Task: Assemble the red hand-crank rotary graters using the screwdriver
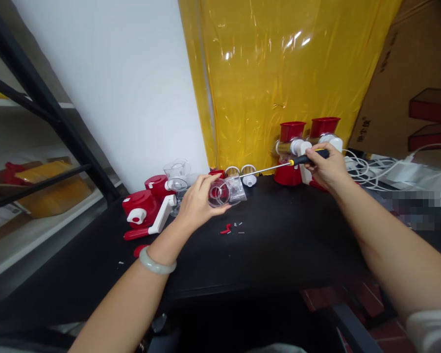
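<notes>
My left hand (198, 200) is closed around a clear plastic grater housing (236, 189), held on its side above the black table with its round opening towards me. In my right hand (327, 164) is a screwdriver (305, 158) with a black and yellow handle. Its long shaft points left, and the tip meets or lies just at the housing's upper edge; I cannot tell which. Below the housing, a small red plastic part (226, 229) lies on the table beside several tiny screws or pins (241, 232).
Red grater bodies (139, 208) and a white crank with a red handle (161, 215) stand at left. Metal grating drums (249, 175) sit behind the housing. Two red-topped rotary graters (288, 171) stand at back right, near white cables (367, 169). The black table (279, 245) spans the front.
</notes>
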`<state>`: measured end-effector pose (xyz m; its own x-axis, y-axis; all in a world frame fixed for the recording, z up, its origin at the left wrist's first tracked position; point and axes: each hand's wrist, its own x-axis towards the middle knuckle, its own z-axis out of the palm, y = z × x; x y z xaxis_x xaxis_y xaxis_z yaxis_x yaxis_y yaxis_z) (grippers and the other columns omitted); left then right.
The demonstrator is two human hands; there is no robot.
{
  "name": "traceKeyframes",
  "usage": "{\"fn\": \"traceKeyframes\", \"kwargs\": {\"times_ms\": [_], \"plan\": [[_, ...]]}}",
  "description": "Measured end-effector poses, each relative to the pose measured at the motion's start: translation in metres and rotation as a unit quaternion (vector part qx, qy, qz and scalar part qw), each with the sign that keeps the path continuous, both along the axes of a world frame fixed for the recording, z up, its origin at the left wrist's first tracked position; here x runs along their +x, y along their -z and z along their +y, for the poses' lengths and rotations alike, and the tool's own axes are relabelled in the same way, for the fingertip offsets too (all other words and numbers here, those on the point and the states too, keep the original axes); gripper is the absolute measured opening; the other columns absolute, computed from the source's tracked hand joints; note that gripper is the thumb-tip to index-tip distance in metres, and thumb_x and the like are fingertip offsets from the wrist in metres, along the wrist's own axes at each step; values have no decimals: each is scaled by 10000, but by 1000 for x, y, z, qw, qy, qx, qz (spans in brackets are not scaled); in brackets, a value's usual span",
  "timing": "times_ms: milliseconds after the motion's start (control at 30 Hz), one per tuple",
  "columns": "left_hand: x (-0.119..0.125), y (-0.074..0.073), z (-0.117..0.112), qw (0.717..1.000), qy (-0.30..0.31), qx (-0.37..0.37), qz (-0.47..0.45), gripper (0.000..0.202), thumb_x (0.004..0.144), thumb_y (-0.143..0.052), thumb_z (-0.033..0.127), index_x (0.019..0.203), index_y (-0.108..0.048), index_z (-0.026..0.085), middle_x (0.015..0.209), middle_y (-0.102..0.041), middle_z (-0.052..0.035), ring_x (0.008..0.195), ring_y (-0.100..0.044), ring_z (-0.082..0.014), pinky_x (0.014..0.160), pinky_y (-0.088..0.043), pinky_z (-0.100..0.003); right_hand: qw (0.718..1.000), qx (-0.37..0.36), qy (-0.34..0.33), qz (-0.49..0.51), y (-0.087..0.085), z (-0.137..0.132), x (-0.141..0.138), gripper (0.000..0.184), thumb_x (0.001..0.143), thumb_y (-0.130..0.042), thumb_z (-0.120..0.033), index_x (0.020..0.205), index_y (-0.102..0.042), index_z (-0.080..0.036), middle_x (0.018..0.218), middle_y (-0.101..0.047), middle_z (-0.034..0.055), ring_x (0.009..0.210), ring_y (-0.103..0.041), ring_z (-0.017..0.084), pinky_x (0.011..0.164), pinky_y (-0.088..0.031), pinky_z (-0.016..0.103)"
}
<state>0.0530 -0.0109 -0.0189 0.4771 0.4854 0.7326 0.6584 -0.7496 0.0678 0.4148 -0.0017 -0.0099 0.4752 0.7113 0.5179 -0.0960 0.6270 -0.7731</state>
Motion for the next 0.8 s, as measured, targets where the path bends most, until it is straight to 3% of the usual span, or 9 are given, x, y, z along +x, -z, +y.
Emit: {"fn": "traceKeyframes", "kwargs": {"times_ms": [100, 233, 367, 567, 800], "plan": [[-1, 1, 2, 1000, 10, -6, -5, 793, 658, -826, 406, 1333, -440, 247, 1235, -555, -72, 1125, -593, -263, 938, -525, -385, 1000, 4, -12, -3, -1, -3, 0, 505, 473, -914, -385, 741, -530, -198, 603, -536, -65, 471, -535, 63, 385, -415, 159], [-2, 2, 5, 1000, 20, -18, -9, 798, 649, -835, 408, 1330, -446, 259, 1234, -565, -71, 1129, -594, -263, 938, -525, -390, 996, 23, -78, -21, -2, -8, 1, 475, 523, -901, -288, 826, -541, -217, 813, -624, -34, 744, -633, 106, 650, -555, 228], [-4, 1, 8, 999, 26, -29, -9, 797, 655, -834, 402, 1336, -444, 262, 1238, -563, -70, 1130, -593, -258, 967, -509, -405, 990, 15, -127, -56, 0, -10, 5, 469, 574, -862, -271, 885, -512, -247, 903, -674, -15, 887, -643, 150, 787, -541, 301], [-8, -3, 10, 999, 26, -46, 7, 790, 654, -830, 413, 1332, -454, 263, 1238, -568, -72, 1126, -595, -267, 953, -511, -418, 972, -62, -218, -67, 4, -9, 14, 357, 647, -716, -203, 947, -532, -265, 992, -650, -15, 922, -631, 159, 760, -514, 300], [-10, -3, 9, 998, 11, -48, 29, 800, 652, -821, 448, 1340, -461, 254, 1235, -582, -79, 1099, -610, -271, 924, -522, -410, 976, -98, -182, -72, 6, -5, 14, 305, 657, -670, -195, 917, -528, -268, 886, -588, -29, 714, -596, 123, 686, -528, 313]]}}
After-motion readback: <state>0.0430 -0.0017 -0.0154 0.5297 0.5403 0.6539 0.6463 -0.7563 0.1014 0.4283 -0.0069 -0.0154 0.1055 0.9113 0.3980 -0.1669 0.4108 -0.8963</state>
